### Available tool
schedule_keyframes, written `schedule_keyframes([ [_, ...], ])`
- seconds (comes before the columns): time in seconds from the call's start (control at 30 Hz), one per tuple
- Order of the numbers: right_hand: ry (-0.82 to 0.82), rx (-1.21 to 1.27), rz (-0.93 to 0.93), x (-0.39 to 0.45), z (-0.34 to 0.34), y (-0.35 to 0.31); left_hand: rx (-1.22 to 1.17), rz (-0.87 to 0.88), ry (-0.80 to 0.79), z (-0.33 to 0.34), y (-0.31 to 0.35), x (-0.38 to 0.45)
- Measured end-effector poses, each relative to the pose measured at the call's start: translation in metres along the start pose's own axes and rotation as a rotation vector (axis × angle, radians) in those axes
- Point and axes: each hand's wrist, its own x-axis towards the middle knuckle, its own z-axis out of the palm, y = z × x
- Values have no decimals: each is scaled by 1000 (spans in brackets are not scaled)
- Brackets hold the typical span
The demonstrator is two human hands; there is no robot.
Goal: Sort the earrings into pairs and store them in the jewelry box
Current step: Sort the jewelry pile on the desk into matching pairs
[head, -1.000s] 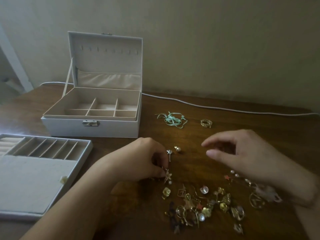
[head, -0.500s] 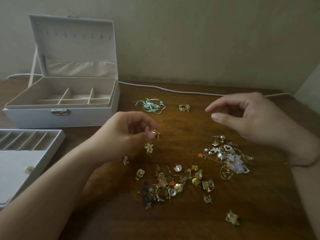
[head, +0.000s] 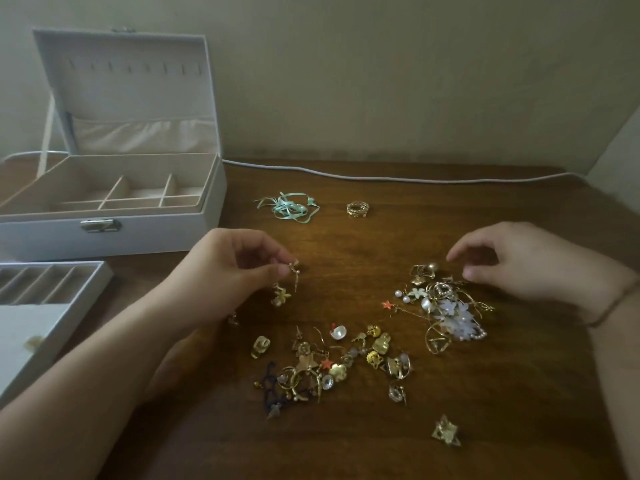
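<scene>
Pinching a small gold earring (head: 294,271) between thumb and fingertips, the left hand (head: 228,271) hovers over the dark wooden table (head: 346,445); a flower-shaped piece lies just below it. The right hand (head: 519,261) hangs above a tangled heap of earrings (head: 446,306) — gold wire, pearls, pale petals — fingers loosely curled and apart, holding nothing. A second glinting scatter (head: 332,365) lies nearer. The white jewelry box (head: 145,233), lid up, shows beige padded compartments; its tray (head: 52,306) is cut off at left.
</scene>
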Motion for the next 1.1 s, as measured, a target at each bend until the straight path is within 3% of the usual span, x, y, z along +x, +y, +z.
schedule_keyframes([
  [0.13,-87,-3,29,-4,-5,6,255,50,67,0,-1,0],
  [0.33,-113,86,35,-7,-8,12,392,117,112,3,-4,-2],
  [0.77,-171,53,-148,-4,6,-15,223,84,80,2,-4,-1],
  [0.93,-313,124,-150,-14,-2,-13,229,71,62,2,-6,1],
  [1.0,-258,100,-144,-13,-3,-12,218,71,57,1,-6,0],
  [1.1,-14,79,-117,-5,0,-12,200,72,55,0,-5,0],
])
